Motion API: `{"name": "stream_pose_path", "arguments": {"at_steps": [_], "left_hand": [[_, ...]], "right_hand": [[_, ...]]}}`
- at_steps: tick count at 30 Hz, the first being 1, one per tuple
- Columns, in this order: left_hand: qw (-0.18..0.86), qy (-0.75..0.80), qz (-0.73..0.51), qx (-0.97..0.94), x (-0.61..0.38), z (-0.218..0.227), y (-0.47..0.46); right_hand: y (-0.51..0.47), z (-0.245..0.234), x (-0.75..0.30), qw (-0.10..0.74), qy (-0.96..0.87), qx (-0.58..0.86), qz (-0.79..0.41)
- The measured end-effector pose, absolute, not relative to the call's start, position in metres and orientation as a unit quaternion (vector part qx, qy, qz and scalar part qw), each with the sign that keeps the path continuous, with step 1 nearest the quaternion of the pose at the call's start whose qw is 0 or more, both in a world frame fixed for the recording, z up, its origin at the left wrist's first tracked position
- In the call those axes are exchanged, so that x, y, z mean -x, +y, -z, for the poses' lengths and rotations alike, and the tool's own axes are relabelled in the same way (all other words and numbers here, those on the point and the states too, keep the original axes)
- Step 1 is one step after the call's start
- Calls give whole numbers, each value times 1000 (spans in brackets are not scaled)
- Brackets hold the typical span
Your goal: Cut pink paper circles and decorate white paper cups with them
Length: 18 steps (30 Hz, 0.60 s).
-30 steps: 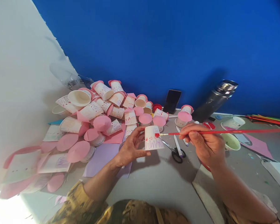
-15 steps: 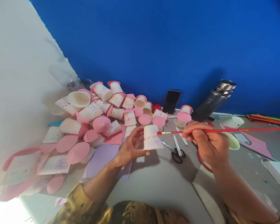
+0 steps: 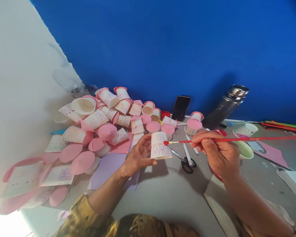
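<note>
A white paper cup [image 3: 160, 147], upside down, is gripped by my left hand [image 3: 138, 158] with thumb and fingers at its left side. Purple zigzag lines, a small window drawing and red dabs mark the cup's side. My right hand [image 3: 218, 151] pinches a long red paintbrush [image 3: 227, 139] between thumb and fingers. The brush's red-loaded tip lies at the cup's right part, seemingly touching it. Below and right of the cup, scissors [image 3: 187, 165] with black handles and white markers [image 3: 187, 154] lie on the grey table [image 3: 160, 200].
Many decorated cups with pink paper cones [image 3: 82, 162] are heaped at the left. A purple paper sheet [image 3: 106, 171] lies beside them. A phone [image 3: 181, 108] leans on the blue wall, near an open dark flask [image 3: 224, 107]. More cups [image 3: 245, 130] stand at the right.
The cup has shifted slightly left and turned a little, showing more of the window drawing. My right hand and the brush tip have moved slightly left and down.
</note>
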State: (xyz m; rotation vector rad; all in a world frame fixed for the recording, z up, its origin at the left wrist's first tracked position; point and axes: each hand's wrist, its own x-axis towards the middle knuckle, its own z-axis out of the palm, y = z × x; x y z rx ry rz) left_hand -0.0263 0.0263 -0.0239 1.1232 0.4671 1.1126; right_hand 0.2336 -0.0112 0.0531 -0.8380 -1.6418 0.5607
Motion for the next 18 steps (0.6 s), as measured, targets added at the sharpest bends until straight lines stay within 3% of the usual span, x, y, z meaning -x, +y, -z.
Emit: {"name": "stream_pose_path", "arguments": {"at_steps": [18], "left_hand": [[692, 224, -481, -489, 27, 23, 26]], "right_hand": [[-11, -52, -234, 565, -703, 374, -216]]}}
